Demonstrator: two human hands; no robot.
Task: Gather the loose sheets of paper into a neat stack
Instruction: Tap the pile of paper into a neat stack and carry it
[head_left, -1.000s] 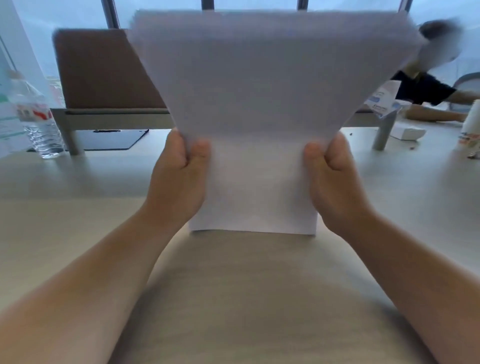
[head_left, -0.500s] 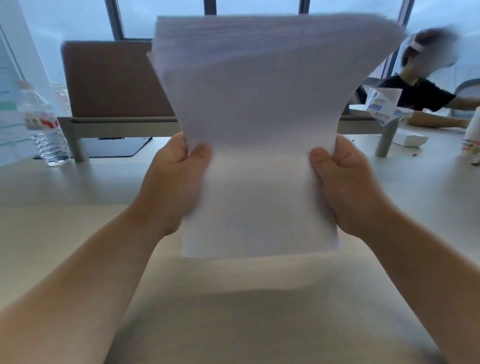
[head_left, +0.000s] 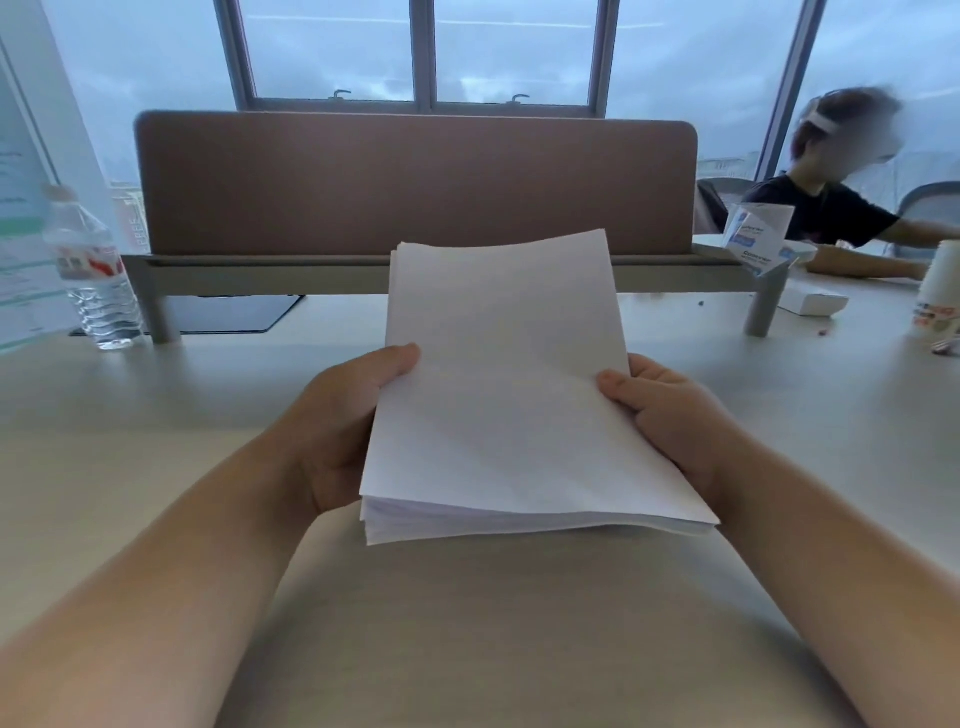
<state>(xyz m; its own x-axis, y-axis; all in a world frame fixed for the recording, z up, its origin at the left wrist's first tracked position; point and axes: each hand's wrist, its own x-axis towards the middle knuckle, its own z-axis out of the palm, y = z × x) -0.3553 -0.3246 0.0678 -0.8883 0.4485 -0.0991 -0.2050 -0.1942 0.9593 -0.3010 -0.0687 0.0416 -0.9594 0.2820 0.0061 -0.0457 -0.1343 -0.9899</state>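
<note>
A person's left hand (head_left: 337, 426) and right hand (head_left: 670, 415) grip the long edges of a stack of white paper (head_left: 504, 395), thumbs on top, above the pale table (head_left: 156, 441). A water bottle (head_left: 93, 270) stands at ten o'clock.

Hidden fingers, cropped edges

The fingers of the left hand (head_left: 343, 421) and right hand (head_left: 670, 415) are covered by the paper stack (head_left: 509, 395); the paper cup (head_left: 940, 296) is cut off, its print seemingly unreadable.
</note>
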